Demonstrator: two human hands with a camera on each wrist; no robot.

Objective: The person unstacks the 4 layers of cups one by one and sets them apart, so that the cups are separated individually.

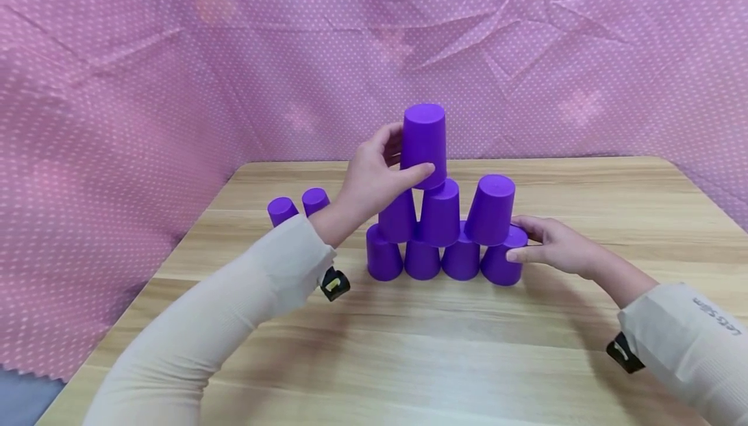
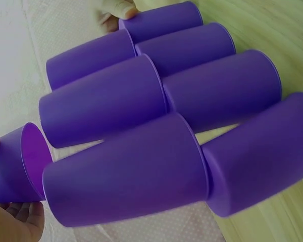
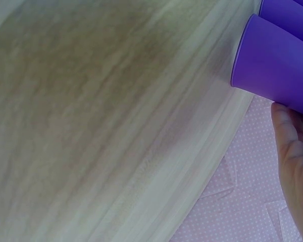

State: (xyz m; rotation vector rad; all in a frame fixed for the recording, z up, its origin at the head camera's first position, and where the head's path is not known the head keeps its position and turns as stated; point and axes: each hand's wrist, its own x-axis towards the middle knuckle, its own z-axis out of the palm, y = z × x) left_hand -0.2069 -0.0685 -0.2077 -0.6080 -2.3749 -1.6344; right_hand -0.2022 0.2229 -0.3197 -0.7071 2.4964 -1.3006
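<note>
My left hand [image 1: 376, 169] holds an upside-down purple cup [image 1: 424, 140], thumb across its front and fingers round its far side. This cup is over the left and middle cups of the second row; in the left wrist view, the held cup's rim [image 2: 33, 161] is near their bases. That second row has a left cup [image 1: 397, 217], a middle cup [image 1: 441, 215] and a right cup [image 1: 492, 210], on a bottom row of several cups [image 1: 422, 260]. My right hand [image 1: 558, 247] grips the rightmost bottom cup [image 1: 501, 267], thumb in front and fingers behind.
Two more upside-down purple cups, one [image 1: 282, 209] nearer and one [image 1: 315, 199] farther, stand left of the stack, partly hidden by my left arm. All stand on a light wooden table [image 1: 444, 354]. A pink dotted cloth [image 1: 327, 56] hangs behind and to the left.
</note>
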